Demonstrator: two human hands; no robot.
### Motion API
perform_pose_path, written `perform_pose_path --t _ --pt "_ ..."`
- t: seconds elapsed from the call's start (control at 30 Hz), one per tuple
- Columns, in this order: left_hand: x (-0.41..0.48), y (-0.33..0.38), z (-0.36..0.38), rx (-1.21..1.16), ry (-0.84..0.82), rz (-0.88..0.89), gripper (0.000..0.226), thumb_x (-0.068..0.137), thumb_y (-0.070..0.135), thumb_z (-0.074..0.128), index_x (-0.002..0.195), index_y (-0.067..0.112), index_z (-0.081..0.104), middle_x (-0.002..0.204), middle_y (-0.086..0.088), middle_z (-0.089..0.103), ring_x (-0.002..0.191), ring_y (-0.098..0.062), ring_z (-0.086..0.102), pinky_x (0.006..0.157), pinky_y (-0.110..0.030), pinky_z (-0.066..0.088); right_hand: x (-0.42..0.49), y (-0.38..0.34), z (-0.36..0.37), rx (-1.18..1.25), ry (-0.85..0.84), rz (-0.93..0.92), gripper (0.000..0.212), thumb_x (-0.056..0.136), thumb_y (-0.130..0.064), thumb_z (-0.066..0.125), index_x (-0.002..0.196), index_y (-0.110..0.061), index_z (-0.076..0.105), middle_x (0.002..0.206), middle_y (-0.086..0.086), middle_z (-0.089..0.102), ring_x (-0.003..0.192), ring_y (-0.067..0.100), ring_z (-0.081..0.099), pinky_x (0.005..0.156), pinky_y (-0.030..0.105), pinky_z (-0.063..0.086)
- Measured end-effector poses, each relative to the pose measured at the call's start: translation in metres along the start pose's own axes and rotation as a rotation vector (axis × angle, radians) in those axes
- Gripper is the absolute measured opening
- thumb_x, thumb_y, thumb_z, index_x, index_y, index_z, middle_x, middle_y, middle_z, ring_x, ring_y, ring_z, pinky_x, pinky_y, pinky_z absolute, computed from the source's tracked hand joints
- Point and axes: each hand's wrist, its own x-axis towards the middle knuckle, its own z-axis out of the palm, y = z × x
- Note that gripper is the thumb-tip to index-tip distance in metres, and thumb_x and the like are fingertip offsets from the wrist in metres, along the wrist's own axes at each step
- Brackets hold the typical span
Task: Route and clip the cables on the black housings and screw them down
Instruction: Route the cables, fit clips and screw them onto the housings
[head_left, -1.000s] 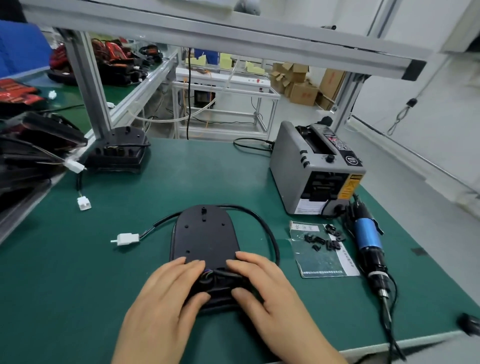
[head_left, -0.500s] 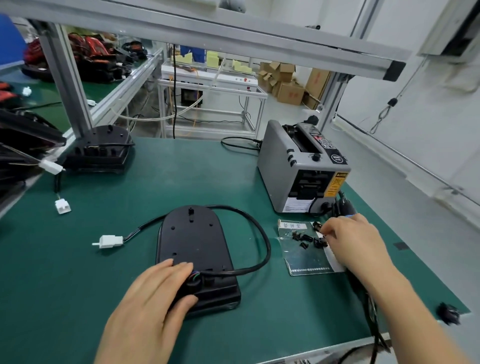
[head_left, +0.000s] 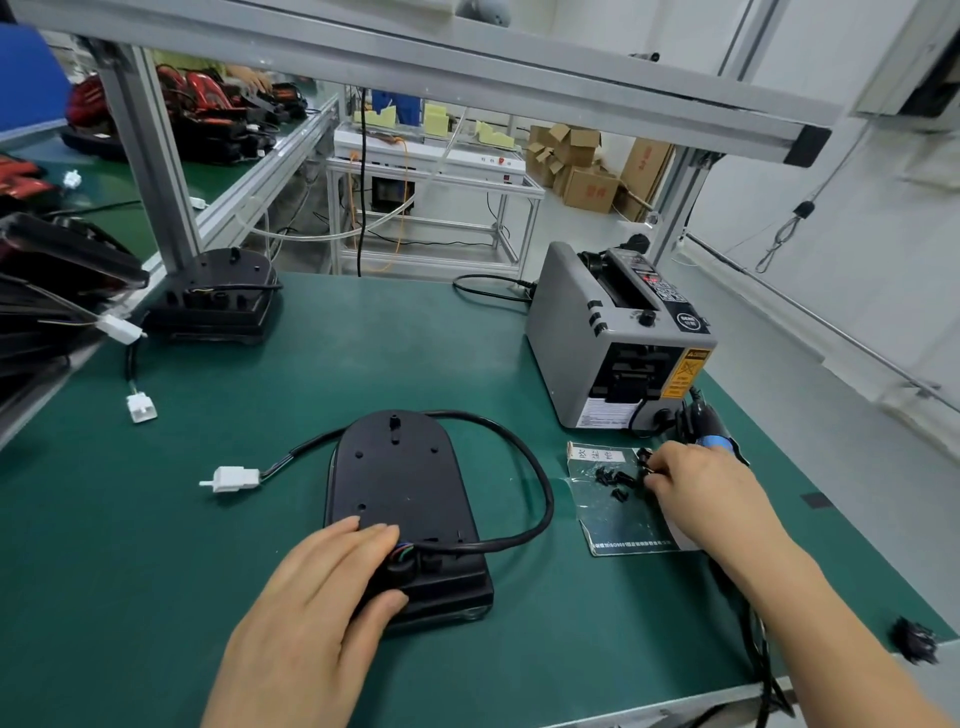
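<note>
My left hand (head_left: 317, 608) lies flat on the near end of the black housing (head_left: 400, 478), fingers mostly straight on top and thumb against the near edge, pressing it down rather than gripping it. The fingertips sit right by the spot where the cable (head_left: 540, 499) enters the housing. The housing lies flat mid-bench on the green mat (head_left: 363, 364). The cable loops out right, around the far end, and ends at a white connector (head_left: 231, 478) lying to the left.

My right hand (head_left: 701, 493) is over the clear packet (head_left: 618, 525) to the right, fingers curled down onto the small black clips (head_left: 613, 480). I can't tell if one is pinched. The blue-banded screwdriver (head_left: 711, 431) is just behind that hand, next to the grey tape dispenser (head_left: 571, 353). A second housing (head_left: 218, 296) sits at far left.
</note>
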Motion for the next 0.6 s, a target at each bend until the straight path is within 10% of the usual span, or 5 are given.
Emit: perform_pose_path --t 0.6 --pt "0.0 0.002 -0.002 -0.006 -0.016 0.0 0.06 0.095 0.056 0.024 0.107 0.02 0.07 0.108 0.017 0.063 0.112 -0.004 0.048 0.082 -0.011 0.039 -0.013 -0.002 -0.008 0.319 -0.148 0.126 0.014 0.092 -0.026 0.056 0.096 -0.034 0.066 0.077 -0.015 0.057 0.079 0.011 0.053 0.061 0.023 0.035"
